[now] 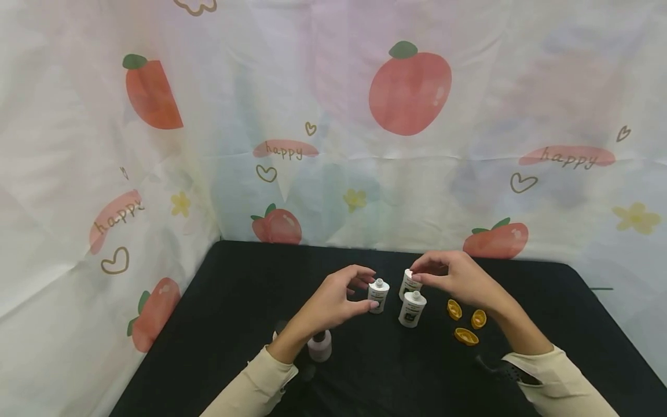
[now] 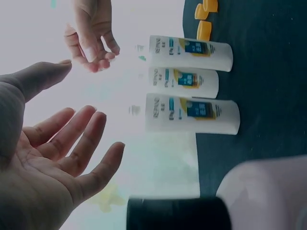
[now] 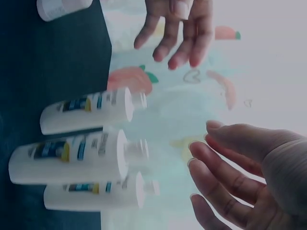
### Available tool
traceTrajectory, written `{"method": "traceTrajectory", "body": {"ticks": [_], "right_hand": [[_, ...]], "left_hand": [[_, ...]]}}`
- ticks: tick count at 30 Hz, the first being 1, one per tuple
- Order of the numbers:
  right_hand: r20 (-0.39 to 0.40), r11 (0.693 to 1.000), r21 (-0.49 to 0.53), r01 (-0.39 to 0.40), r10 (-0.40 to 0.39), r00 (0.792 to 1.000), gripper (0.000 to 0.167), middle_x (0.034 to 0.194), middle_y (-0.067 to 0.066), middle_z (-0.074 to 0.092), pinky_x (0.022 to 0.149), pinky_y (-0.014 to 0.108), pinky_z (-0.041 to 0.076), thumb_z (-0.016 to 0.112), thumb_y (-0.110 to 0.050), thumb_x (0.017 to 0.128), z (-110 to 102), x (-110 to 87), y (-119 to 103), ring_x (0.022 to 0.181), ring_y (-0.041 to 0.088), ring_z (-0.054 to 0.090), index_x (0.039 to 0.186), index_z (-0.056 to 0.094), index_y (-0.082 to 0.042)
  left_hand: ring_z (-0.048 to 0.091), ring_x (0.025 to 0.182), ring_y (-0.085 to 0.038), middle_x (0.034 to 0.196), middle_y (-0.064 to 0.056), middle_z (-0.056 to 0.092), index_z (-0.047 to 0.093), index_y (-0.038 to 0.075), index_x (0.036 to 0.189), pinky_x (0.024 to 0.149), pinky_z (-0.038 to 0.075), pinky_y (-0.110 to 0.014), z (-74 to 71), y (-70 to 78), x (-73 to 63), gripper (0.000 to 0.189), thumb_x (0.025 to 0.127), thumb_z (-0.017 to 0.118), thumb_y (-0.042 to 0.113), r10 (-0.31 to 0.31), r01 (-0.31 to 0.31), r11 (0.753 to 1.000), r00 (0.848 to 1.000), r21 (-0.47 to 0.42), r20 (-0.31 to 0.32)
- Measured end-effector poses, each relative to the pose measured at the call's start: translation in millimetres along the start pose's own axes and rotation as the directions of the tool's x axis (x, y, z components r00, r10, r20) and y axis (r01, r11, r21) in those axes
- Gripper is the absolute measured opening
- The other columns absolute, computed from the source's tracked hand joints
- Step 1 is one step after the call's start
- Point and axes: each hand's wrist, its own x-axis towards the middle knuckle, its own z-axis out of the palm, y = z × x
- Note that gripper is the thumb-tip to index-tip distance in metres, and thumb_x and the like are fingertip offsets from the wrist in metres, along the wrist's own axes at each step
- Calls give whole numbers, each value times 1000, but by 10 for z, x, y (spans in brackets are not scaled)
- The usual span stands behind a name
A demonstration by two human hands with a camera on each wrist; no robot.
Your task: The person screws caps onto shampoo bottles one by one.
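Note:
Three white bottles stand upright and uncapped, close together on a black table: a left bottle point(image 1: 377, 300), a back bottle point(image 1: 407, 288) and a front bottle point(image 1: 411, 313). Their necks are bare. My left hand point(image 1: 339, 298) is beside the left bottle, its fingers spread and loosely bent; the left wrist view shows nothing in that hand point(image 2: 72, 163). Above the back bottle is my right hand point(image 1: 455, 278), partly covering its top. In the right wrist view the fingers of this hand point(image 3: 244, 177) are apart from the bottle necks, with nothing between them.
Several yellow caps, among them a front cap point(image 1: 466, 336), lie right of the bottles. A pale pink bottle point(image 1: 320, 347) with a dark cap stands below my left wrist, and another object point(image 1: 279, 328) is mostly hidden there. A printed cloth point(image 1: 333, 191) hangs behind the table.

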Motion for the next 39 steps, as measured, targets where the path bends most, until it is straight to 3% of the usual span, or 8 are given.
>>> {"method": "traceTrajectory", "body": {"ticks": [6, 13, 18, 25, 32, 39], "right_hand": [[-22, 999, -17, -46, 45, 999, 17, 105, -6, 74, 86, 36, 58, 74, -24, 95, -88, -45, 136, 96, 12, 71, 110, 75, -15], [-33, 998, -42, -47, 45, 998, 13, 100, -6, 75, 80, 28, 58, 76, -23, 93, -151, -106, 260, 91, 10, 71, 105, 75, -18], [77, 998, 18, -53, 51, 996, 15, 97, -4, 75, 75, 26, 58, 77, -21, 92, -177, -166, 348, 85, 10, 71, 105, 73, -14], [234, 994, 60, -94, 77, 969, 18, 98, -2, 74, 72, 25, 57, 76, -21, 93, -170, -244, 490, 85, 11, 70, 108, 71, -12], [297, 996, 16, -91, 82, 951, 16, 92, -7, 74, 68, 25, 55, 77, -24, 92, -131, -359, 621, 80, 6, 66, 104, 72, -15], [341, 992, 38, -122, 102, 934, 22, 92, -4, 71, 64, 26, 55, 78, -24, 90, -98, -480, 725, 77, 6, 66, 103, 72, -8]], "left_hand": [[65, 115, -19, 129, -3, 65, 59, 13, 135, 94, 55, -38, 100, 41, 52, 49, 91, 79, 18, 6, -6, 1000, 1000, -19, -11], [66, 114, -15, 129, -3, 65, 59, 15, 133, 94, 55, -40, 230, 25, 93, 49, 89, 80, 20, -10, 10, 999, 1000, -40, 2], [66, 116, -18, 131, -2, 64, 59, 12, 135, 94, 55, -39, 307, 33, 105, 51, 89, 80, 19, -20, 21, 999, 1000, -47, 19], [66, 117, -16, 135, -3, 63, 58, 11, 135, 96, 56, -36, 390, 52, 134, 52, 89, 80, 19, -18, 21, 997, 999, -68, 40], [62, 125, -17, 140, -7, 59, 54, 10, 139, 95, 56, -33, 465, 44, 163, 57, 90, 80, 21, -54, 61, 996, 993, -64, 101], [56, 134, -20, 144, -7, 55, 51, 8, 143, 101, 52, -28, 556, 36, 197, 62, 90, 80, 20, -62, 70, 996, 990, -62, 124]]}}
